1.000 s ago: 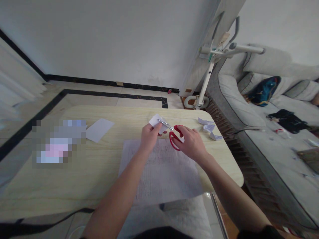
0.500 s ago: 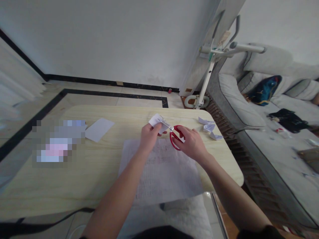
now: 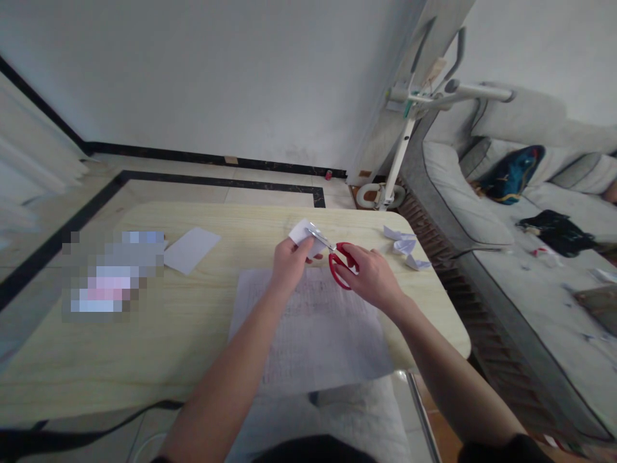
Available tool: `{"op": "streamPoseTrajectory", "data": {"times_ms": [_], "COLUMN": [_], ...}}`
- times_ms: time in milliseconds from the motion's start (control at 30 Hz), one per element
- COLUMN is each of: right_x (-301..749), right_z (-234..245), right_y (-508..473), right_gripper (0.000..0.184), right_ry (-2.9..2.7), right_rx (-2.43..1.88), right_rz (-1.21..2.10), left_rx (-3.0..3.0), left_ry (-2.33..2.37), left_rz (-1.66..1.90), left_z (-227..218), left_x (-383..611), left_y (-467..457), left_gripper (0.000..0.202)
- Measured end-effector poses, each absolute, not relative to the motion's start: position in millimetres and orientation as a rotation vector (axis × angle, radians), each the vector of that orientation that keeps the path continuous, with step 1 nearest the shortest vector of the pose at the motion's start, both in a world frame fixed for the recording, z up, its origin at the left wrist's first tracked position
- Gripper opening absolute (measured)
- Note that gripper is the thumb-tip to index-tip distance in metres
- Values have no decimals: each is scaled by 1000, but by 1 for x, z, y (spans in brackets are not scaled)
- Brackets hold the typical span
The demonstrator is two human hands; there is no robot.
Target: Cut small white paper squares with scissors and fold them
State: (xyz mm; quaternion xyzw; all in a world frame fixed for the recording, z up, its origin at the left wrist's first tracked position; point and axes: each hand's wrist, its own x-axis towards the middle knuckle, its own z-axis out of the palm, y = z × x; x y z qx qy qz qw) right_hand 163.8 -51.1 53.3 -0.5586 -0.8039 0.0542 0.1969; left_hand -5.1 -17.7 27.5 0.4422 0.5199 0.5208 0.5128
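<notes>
A small piece of white paper (image 3: 299, 231) is pinched in my left hand (image 3: 289, 262), held a little above the table. My right hand (image 3: 371, 273) grips red-handled scissors (image 3: 339, 278), with fingers through the handle loops. The metal blades point up and left and lie across the paper; whether they have cut into it I cannot tell. Below both hands a large printed sheet (image 3: 328, 341) hangs over the table's near edge. Several folded white paper scraps (image 3: 405, 246) lie right of my right hand. Left of my left hand rests a white sheet (image 3: 193, 249).
The pale wooden table (image 3: 193, 328) has a blurred-out patch (image 3: 113, 273) on its left side. A black strap (image 3: 159, 406) runs along the near left edge. Beyond the right end stand a white exercise frame (image 3: 400, 154) and a grey sofa (image 3: 520, 308).
The scissors have closed slightly, their blades now nearer together over the paper. Both hands stay almost in the same place.
</notes>
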Motion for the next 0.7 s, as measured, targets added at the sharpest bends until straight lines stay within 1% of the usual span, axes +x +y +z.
{"op": "streamPoseTrajectory", "data": {"times_ms": [700], "right_x": [167], "right_z": [59], "right_y": [-49], "right_gripper": [36], "right_ry": [-2265], "right_rx": [-1515], "right_rz": [251], "left_rx": [1132], "left_ry": [1250], "left_rz": [1242], "left_z": [29], "left_x": [-4], "left_y": [-19], "left_gripper": [27]}}
